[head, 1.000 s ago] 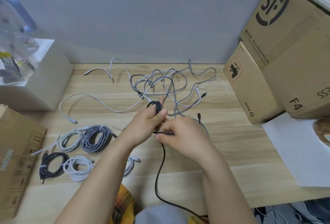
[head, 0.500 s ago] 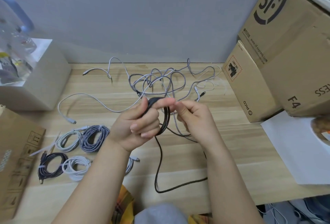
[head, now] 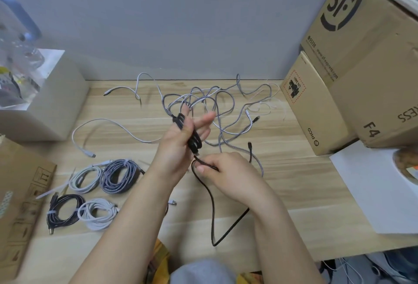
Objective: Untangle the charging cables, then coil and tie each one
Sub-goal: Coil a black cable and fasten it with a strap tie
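Observation:
A black cable (head: 211, 204) is partly wound in loops (head: 193, 141) round my raised left hand (head: 174, 148), whose fingers stretch out toward the wall. Just below it, my right hand (head: 228, 170) pinches the same cable. Its loose length trails down to the wooden table's (head: 294, 193) front edge and bends back up. Behind my hands lies a tangle of grey and white cables (head: 217, 107). A loose white cable (head: 99, 122) curves away to the left. Several coiled, tied cables lie at the front left: white (head: 84, 179), grey braided (head: 118, 176), black (head: 64, 212), white (head: 97, 213).
Two stacked cardboard boxes, a small one (head: 312, 107) and a large one (head: 366, 57), stand at the right, with a white sheet (head: 373, 193) in front of them. At the back left is a white box (head: 56, 107). A flat cardboard box (head: 20, 204) lies at the left edge.
My right hand dropped from beside the left hand's fingertips to below it, drawing the black cable down. My left hand's fingers spread out, and the slack cable on the table shortened.

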